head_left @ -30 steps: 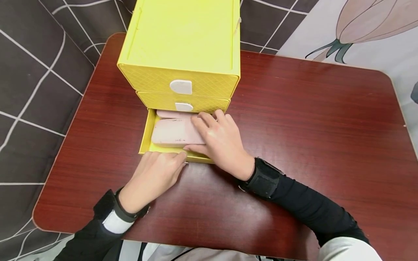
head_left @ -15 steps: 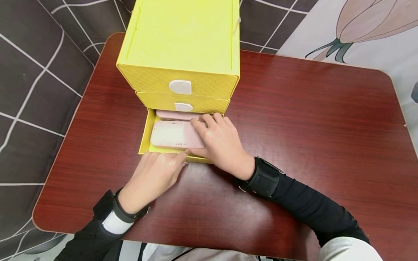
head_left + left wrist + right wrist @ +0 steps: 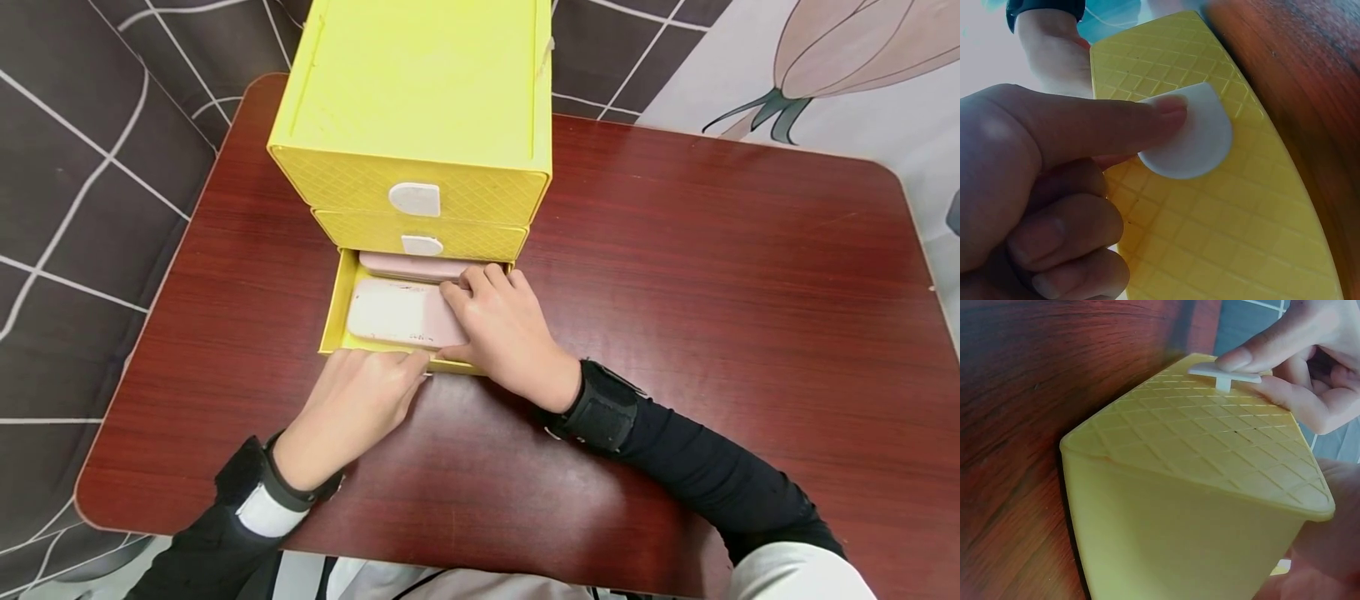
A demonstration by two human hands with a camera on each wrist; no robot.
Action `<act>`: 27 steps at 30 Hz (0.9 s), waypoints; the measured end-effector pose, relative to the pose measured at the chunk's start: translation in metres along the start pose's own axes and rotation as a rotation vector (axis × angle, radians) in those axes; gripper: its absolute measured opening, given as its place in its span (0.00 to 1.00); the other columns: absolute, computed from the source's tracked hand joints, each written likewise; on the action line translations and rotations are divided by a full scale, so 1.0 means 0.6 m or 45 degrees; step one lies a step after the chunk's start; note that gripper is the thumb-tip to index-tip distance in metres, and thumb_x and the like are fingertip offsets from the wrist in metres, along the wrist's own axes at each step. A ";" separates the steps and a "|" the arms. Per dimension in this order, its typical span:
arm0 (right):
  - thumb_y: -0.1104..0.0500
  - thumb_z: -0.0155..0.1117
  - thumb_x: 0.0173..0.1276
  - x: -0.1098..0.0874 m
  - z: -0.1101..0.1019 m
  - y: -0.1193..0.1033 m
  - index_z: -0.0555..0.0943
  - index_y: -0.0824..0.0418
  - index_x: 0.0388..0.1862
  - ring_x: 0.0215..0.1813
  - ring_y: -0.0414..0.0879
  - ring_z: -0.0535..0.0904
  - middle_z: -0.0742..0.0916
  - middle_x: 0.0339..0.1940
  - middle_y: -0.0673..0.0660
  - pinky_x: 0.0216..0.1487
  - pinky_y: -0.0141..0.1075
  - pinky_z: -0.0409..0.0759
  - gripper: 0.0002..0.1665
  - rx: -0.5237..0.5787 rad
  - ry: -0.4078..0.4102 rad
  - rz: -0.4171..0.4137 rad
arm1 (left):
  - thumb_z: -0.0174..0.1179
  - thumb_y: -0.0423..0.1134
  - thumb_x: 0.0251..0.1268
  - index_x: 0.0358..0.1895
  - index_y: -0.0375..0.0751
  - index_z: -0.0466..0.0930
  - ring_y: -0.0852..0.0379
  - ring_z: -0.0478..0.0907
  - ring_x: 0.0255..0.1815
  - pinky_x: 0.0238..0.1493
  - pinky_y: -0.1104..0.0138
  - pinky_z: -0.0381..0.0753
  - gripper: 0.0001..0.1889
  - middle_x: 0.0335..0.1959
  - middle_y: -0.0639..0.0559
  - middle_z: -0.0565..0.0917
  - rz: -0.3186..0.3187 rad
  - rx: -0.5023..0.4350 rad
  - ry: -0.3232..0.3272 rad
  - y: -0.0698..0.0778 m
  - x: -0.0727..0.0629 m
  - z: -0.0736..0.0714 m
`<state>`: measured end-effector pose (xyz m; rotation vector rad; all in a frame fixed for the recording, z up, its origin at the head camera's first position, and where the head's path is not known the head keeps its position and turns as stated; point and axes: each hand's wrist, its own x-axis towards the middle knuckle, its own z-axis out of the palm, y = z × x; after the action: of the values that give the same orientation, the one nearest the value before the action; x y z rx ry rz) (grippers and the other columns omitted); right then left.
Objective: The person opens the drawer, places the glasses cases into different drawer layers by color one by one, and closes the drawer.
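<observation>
My left hand (image 3: 352, 408) lies at the front of a pulled-out yellow drawer (image 3: 336, 304). In the left wrist view its thumb presses on the drawer's white handle (image 3: 1204, 134), and the right wrist view shows a finger behind that handle. Inside the drawer lies a pale pink and white case (image 3: 386, 311) with rounded corners. My right hand (image 3: 513, 337) grips the case's right end, thumb at the front edge and fingers at the back edge. A second pale pink case (image 3: 405, 265) sits behind it, partly hidden under the drawer above.
The drawer belongs to a yellow drawer cabinet (image 3: 416, 83) with two more closed drawers above, each with a white handle. It stands on a reddish-brown table (image 3: 712, 292). A dark grid-patterned wall covering (image 3: 75, 192) runs along the left and back.
The front case has moved slightly toward me and sits lower in the drawer, with my right hand following. More of the rear case shows. My left hand stays at the handle.
</observation>
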<state>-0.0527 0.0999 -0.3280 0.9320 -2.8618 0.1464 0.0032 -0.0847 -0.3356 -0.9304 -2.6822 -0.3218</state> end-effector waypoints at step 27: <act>0.45 0.72 0.58 -0.068 -0.039 0.027 0.83 0.59 0.46 0.49 0.50 0.76 0.86 0.47 0.54 0.45 0.43 0.70 0.23 0.479 0.353 0.060 | 0.68 0.35 0.55 0.26 0.42 0.73 0.55 0.62 0.11 0.12 0.67 0.56 0.11 0.11 0.52 0.67 0.004 -0.004 -0.029 0.001 0.003 -0.005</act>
<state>-0.0273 0.1400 -0.3118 0.8217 -2.6413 0.7758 0.0028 -0.0842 -0.3323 -0.9445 -2.7016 -0.3162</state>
